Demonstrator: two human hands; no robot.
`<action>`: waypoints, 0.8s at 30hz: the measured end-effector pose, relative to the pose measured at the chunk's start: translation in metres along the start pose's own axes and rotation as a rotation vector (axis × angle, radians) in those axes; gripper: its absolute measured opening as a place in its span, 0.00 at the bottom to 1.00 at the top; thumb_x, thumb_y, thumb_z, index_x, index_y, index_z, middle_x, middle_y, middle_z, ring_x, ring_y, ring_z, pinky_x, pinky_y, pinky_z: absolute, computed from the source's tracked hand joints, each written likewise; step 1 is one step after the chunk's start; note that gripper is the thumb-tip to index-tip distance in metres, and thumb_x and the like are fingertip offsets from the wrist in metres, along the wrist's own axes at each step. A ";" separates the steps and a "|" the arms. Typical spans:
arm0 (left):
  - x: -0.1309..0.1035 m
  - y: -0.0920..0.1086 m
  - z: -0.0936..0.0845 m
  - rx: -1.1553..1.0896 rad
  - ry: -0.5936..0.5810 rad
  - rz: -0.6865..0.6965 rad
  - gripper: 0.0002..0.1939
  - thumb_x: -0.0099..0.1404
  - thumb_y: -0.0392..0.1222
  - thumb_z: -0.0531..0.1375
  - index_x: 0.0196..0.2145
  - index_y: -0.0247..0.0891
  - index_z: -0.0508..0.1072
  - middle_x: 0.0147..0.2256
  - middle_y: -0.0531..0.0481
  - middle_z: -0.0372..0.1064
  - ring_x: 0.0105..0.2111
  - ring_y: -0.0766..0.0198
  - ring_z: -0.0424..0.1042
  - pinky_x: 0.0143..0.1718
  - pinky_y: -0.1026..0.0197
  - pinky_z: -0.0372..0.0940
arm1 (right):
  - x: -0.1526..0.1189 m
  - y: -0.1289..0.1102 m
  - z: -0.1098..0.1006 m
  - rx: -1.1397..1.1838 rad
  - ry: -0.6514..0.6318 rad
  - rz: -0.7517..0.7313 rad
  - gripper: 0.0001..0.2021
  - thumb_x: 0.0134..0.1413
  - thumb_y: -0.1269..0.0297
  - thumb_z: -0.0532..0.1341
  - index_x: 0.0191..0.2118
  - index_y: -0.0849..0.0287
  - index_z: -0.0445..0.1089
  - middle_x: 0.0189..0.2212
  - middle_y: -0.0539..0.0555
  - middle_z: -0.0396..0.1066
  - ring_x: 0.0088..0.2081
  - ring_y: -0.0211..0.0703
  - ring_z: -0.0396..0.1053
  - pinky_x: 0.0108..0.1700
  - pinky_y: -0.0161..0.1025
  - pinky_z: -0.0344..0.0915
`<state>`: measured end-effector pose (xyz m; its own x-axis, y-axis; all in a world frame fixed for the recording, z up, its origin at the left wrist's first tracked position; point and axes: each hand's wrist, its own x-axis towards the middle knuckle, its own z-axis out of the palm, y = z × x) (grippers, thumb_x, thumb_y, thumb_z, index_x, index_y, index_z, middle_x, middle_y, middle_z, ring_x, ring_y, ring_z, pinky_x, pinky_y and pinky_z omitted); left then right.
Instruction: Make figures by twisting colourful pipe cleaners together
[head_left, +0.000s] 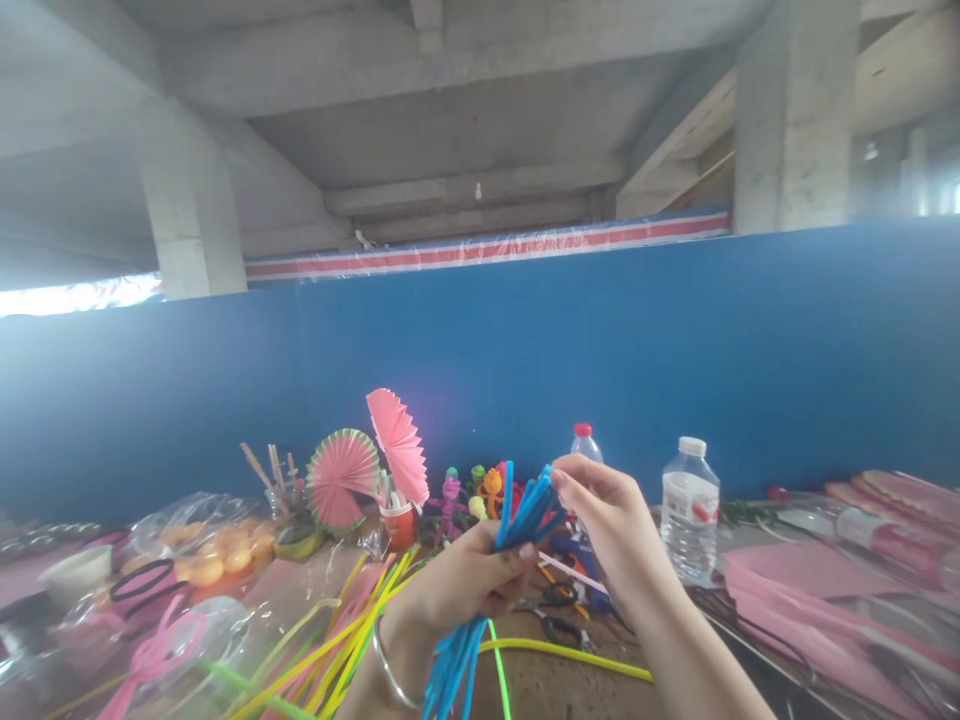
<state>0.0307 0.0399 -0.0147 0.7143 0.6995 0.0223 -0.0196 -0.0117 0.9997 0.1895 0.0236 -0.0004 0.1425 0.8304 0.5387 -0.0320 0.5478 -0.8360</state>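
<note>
My left hand is closed around a bundle of blue pipe cleaners, whose upper ends fan out above the fist while the rest hangs below it. A silver bangle circles that wrist. At the bundle's top right, my right hand pinches the tip of one blue strand between thumb and fingertips. Beneath my hands lie a yellow pipe cleaner and black-handled scissors. Yellow, green and pink pipe cleaners spread out to the left of my left wrist.
Small figures and a red cup with pink paper fans stand at the back. A water bottle is right of my hands. Orange balls in plastic lie left, pink sheets right. A blue partition rises behind.
</note>
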 end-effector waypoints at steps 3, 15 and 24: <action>0.000 -0.001 -0.001 0.023 -0.031 -0.013 0.14 0.56 0.47 0.58 0.24 0.35 0.60 0.16 0.61 0.45 0.15 0.77 0.41 0.15 0.69 0.35 | -0.001 -0.003 -0.005 -0.037 -0.010 -0.024 0.08 0.47 0.61 0.59 0.30 0.59 0.71 0.22 0.49 0.67 0.24 0.35 0.62 0.25 0.31 0.57; 0.004 -0.002 -0.002 -0.219 0.004 -0.007 0.18 0.57 0.52 0.55 0.21 0.38 0.53 0.16 0.61 0.43 0.14 0.78 0.39 0.12 0.72 0.34 | -0.001 0.008 0.005 0.006 -0.439 0.075 0.13 0.47 0.57 0.59 0.34 0.61 0.72 0.23 0.51 0.69 0.28 0.40 0.67 0.32 0.36 0.63; -0.001 0.001 0.001 -0.211 -0.003 -0.043 0.09 0.53 0.39 0.58 0.24 0.36 0.59 0.15 0.62 0.45 0.13 0.79 0.43 0.13 0.74 0.39 | -0.004 0.018 0.018 0.121 -0.369 0.167 0.12 0.43 0.58 0.62 0.28 0.64 0.72 0.19 0.50 0.69 0.19 0.33 0.62 0.23 0.32 0.60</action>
<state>0.0301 0.0383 -0.0142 0.7199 0.6938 -0.0201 -0.1347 0.1681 0.9765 0.1707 0.0320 -0.0153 -0.2380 0.8775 0.4164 -0.1433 0.3923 -0.9086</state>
